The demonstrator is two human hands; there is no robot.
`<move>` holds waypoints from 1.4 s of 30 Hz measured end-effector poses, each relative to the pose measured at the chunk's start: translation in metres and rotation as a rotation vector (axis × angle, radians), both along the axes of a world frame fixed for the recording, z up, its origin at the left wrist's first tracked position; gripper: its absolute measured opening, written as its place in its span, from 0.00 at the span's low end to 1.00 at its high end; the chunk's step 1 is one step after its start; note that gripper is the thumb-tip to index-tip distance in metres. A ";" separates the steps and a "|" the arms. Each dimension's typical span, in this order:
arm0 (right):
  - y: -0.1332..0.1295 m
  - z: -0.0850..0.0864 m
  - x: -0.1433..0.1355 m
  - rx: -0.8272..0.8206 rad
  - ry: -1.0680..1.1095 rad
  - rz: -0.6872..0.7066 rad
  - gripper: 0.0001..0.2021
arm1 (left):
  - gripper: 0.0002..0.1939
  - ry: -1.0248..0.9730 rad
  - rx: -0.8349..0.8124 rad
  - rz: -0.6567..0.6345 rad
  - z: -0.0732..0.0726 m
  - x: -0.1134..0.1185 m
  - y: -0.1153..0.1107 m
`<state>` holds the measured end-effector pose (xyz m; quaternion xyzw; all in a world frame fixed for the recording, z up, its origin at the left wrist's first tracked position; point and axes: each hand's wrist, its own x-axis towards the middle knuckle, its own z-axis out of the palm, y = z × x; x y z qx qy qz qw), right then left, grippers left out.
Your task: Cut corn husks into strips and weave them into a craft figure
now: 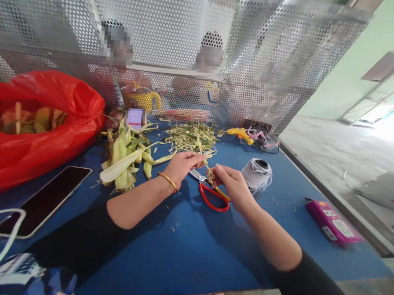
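Between my hands is a small, pale yellow-green twisted piece of corn husk. My left hand, with a gold bangle at the wrist, pinches its upper end between thumb and fingers. The lower end is in the closed fingertips of my right hand. Just below lies a pair of scissors with red handles, their blades partly hidden by my left hand. A spool of white thread stands right of my right hand. Left of my left hand is a pile of green corn husks.
Shredded husk strips lie at the back by a perforated metal screen, with people behind it. A yellow glue gun, a purple packet, a phone and a red plastic bag are also on the blue table.
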<state>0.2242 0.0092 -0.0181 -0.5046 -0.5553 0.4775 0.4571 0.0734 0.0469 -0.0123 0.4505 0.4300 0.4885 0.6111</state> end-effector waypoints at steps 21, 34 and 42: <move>-0.005 0.004 -0.003 -0.076 -0.046 0.063 0.11 | 0.29 0.012 -0.170 0.054 0.000 -0.003 0.004; -0.002 0.006 0.007 -0.093 0.155 0.186 0.22 | 0.11 -0.152 -0.275 0.425 0.003 -0.019 0.025; -0.006 0.009 0.012 0.131 -1.118 0.154 0.11 | 0.05 -0.055 -0.215 0.399 -0.003 -0.014 0.022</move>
